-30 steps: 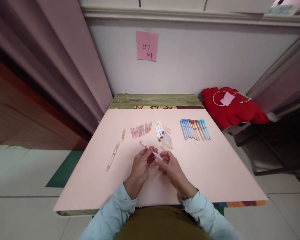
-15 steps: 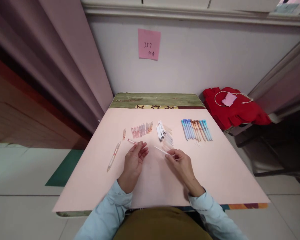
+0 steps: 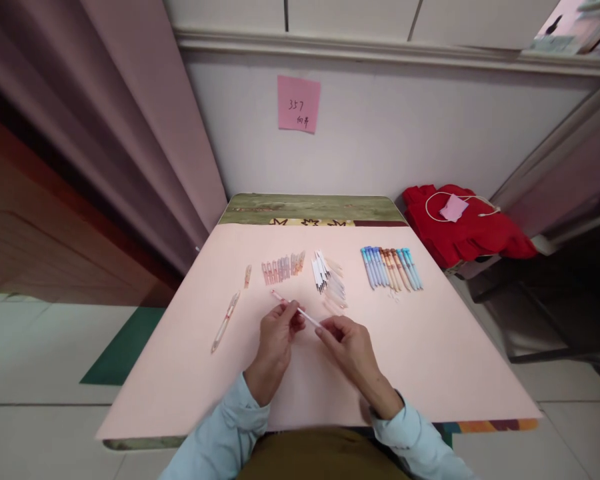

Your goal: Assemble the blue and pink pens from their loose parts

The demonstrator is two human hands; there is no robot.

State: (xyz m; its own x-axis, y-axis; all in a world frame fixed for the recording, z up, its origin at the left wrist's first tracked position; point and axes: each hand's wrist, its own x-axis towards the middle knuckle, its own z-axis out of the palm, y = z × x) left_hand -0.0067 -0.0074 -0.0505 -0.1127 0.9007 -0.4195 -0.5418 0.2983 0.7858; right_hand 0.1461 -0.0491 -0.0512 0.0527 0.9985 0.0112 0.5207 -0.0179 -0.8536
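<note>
My left hand pinches a pinkish clear upper pen barrel, its far end sticking out past the fingertips. Between thumb and fingers, my right hand grips a thin white pen refill. The refill's far end meets the barrel at my left fingers; how deep it sits inside is hidden. Just beyond my hands lie a bunch of white refills with dark tips and several clear lower barrels. A row of short clear upper barrels is behind my left hand.
To the left lie a clear pen and a lone upper barrel. Blue, brown and light-blue pens form a row at the right, with small white bits in front. Red cloth lies beyond the pink-covered table.
My hands have come together, bringing the refill's end up to the barrel in my left hand. The camera view has tilted slightly upward.
</note>
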